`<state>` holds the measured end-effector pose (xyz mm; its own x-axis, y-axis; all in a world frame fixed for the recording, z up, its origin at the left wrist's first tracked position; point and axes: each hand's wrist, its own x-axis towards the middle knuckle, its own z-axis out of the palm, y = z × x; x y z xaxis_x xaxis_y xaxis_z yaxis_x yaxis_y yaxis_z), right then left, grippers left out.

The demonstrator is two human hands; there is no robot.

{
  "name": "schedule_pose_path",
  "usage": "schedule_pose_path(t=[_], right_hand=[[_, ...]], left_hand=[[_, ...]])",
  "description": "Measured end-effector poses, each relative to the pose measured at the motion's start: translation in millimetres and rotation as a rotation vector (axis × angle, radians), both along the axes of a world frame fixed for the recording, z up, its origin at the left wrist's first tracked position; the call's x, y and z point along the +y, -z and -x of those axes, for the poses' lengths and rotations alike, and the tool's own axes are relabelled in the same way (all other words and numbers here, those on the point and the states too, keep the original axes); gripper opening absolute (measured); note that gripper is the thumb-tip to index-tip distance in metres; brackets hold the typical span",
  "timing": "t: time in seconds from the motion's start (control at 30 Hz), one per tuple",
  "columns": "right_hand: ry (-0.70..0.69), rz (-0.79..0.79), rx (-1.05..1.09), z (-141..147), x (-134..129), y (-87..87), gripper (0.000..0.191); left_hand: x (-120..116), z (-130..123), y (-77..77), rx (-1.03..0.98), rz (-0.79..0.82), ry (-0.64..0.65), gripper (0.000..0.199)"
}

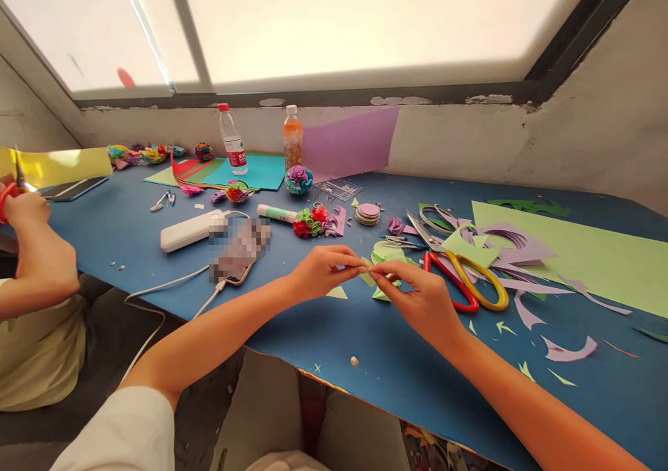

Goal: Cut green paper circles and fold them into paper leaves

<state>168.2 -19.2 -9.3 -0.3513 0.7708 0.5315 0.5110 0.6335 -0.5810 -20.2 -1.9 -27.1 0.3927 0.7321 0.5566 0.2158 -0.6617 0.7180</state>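
Both of my hands meet over the blue table, pinching a small piece of light green paper between them. My left hand grips it from the left with thumb and fingertips. From the other side my right hand holds it the same way. Behind the fingers lie light green paper pieces, partly hidden by my right hand. Just right of that hand are scissors with red and yellow handles, their blades resting among paper scraps. A green triangle of paper lies under my left fingers.
A white power bank and a phone on a cable lie left. A glue stick, paper flowers and bottles stand or lie farther back. Purple scraps and a green sheet cover the right. Another person's hand holds scissors at far left.
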Motion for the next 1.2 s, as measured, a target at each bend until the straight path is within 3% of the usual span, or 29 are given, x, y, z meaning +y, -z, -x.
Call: schedule_pose_path(t=[0.37,0.6,0.9,1.07,1.2], right_hand=[[0.013,0.054,-0.011,0,2,6.1,0.026],[0.007,0.268,0.056,3,-1,10.0,0.027],[0.013,0.436,0.206,8,-2,7.2,0.032],[0.070,0.509,0.331,8,-1,3.4,0.039],[0.046,0.590,0.400,8,-1,4.0,0.043]], left_hand=[[3,-2,6.6,0.007,0.017,-0.030,0.022],[-2,-5,4.2,0.154,0.099,-0.092,0.012],[-2,-3,-1.0,0.109,0.204,-0.095,0.027],[1,-1,-11.4,-0.094,0.465,-0.130,0.035],[5,2,-13.6,-0.251,0.778,0.023,0.036]])
